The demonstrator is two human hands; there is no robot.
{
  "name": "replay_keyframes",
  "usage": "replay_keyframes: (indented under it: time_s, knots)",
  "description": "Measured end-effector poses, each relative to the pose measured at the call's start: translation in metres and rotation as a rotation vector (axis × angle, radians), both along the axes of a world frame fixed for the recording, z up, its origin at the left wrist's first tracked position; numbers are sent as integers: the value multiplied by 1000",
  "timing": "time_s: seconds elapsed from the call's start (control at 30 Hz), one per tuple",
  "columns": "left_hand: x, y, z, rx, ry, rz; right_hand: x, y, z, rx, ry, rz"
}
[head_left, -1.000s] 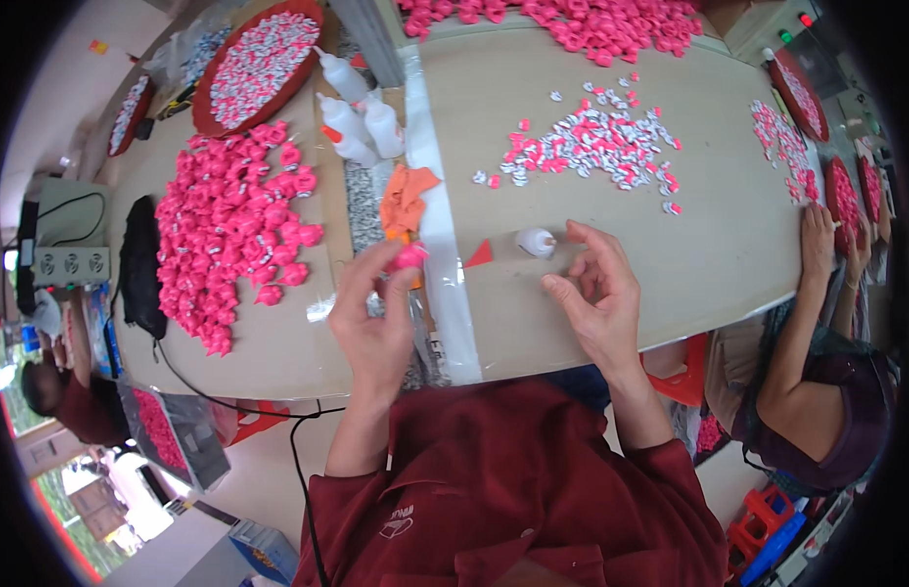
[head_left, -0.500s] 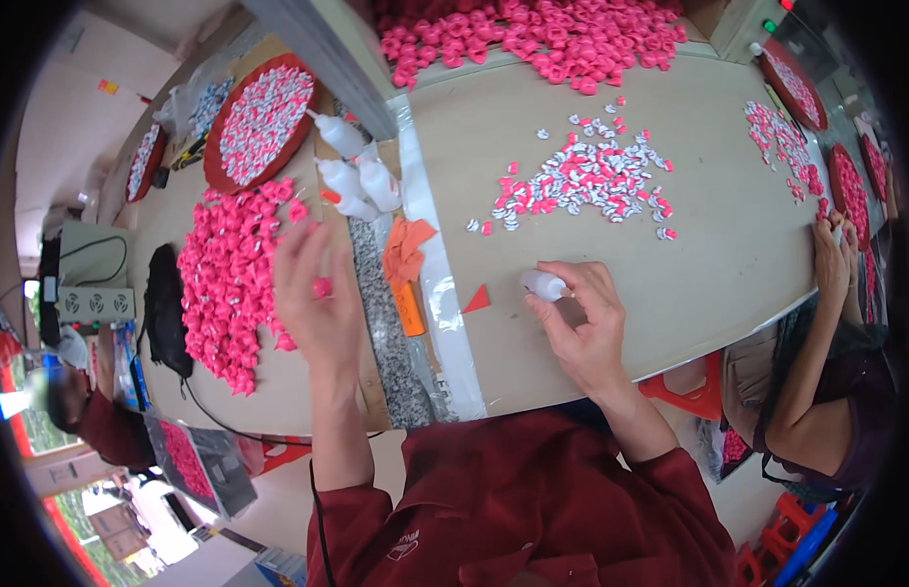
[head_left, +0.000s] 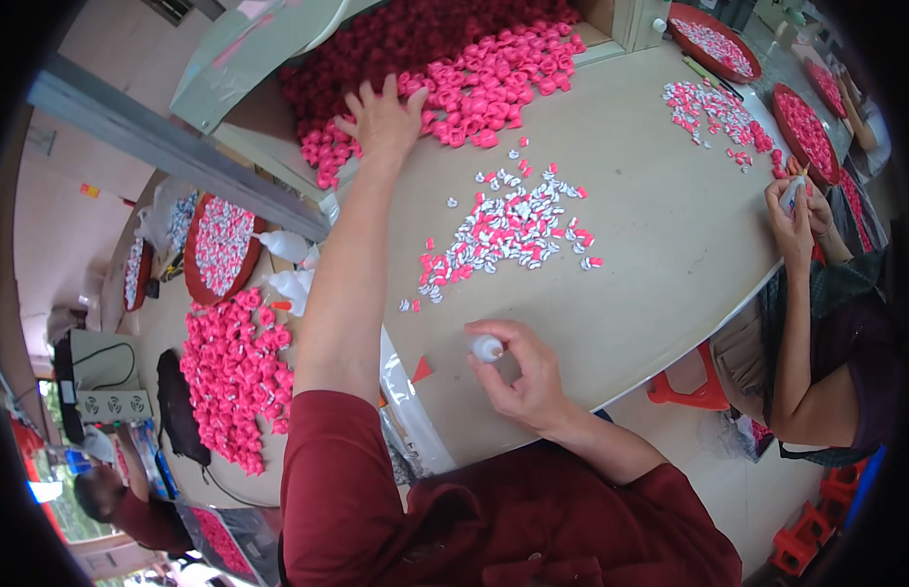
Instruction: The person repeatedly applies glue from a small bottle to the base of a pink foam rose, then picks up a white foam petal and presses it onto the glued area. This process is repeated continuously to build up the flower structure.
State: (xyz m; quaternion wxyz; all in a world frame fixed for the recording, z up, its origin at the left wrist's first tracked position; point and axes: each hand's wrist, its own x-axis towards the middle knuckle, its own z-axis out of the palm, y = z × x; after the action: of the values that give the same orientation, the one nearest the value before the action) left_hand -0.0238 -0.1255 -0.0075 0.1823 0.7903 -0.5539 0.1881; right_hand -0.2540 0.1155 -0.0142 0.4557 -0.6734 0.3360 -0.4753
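Along the far edge of the table [head_left: 660,264], the left hand [head_left: 384,122] reaches over a heap of pink pieces [head_left: 489,83], fingers spread wide; whether they have hold of a piece cannot be told. Toward the near edge, the right hand [head_left: 528,380] is partly closed, a small white bottle [head_left: 486,348] held between thumb and forefinger. A loose scatter of small pink-and-white bits [head_left: 518,220] lies between the two hands, and a red triangle [head_left: 421,370] lies left of the bottle. Toward the table's left end, a second pink heap [head_left: 234,386] sits beside a round red tray [head_left: 194,279], near more white bottles [head_left: 284,245]. By the right edge, a co-worker [head_left: 828,386] holds another bottle [head_left: 793,194].
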Motion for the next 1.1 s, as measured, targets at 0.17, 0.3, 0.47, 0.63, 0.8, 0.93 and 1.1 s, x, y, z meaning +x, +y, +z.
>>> replay_keyframes:
  time_s: [0.17,0.3,0.47,0.63,0.8,0.93,1.1]
  knots:
    - [10,7,-8,3,20,-130,-3,-2,3,-39,-12,9]
    - [18,20,-15,-69,81,-252,-2,1,7,-10,-27,44]
    - [-1,46,-10,-108,135,-436,-3,0,6,4,-14,18]
    - [-23,88,6,-147,604,-372,-3,0,6,-10,-15,27]
    - [-25,129,30,-135,1546,-415,-7,-3,13,-25,-36,-25]
    - [-48,215,53,-91,1972,-469,-6,4,12,172,-183,-28]
    - [-83,290,36,-125,2271,-445,-7,3,6,147,-199,-40]
